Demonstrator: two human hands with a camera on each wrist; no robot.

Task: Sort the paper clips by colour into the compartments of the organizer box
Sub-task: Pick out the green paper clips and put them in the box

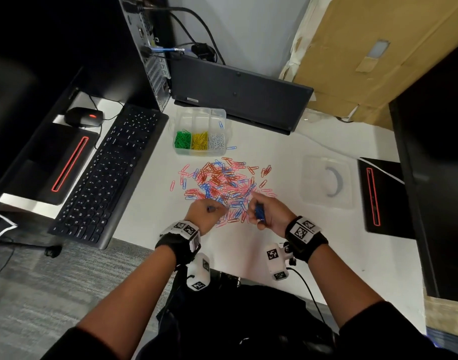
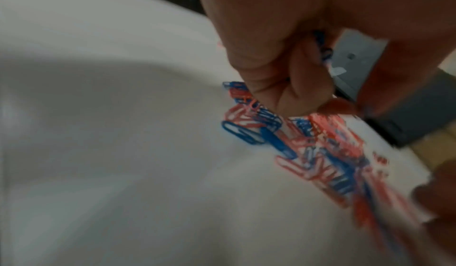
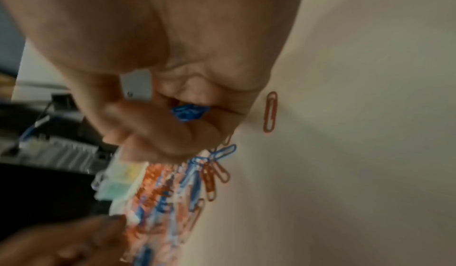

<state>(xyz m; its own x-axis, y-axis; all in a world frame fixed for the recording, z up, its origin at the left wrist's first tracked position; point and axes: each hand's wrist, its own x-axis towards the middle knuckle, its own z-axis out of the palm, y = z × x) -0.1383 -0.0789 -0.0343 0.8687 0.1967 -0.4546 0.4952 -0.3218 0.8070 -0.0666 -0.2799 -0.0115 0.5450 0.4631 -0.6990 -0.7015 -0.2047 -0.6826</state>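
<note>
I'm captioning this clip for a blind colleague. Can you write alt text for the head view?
Two hands work at the near edge of a pile of blue, red and pink paper clips on a white desk: the right hand holds a bunch of blue clips, the left hand pinches at the pile. Behind it, an organizer box holds green, yellow and white clips.

Motion blur smears the paper clips (image 2: 345, 153) in both wrist views.
</note>
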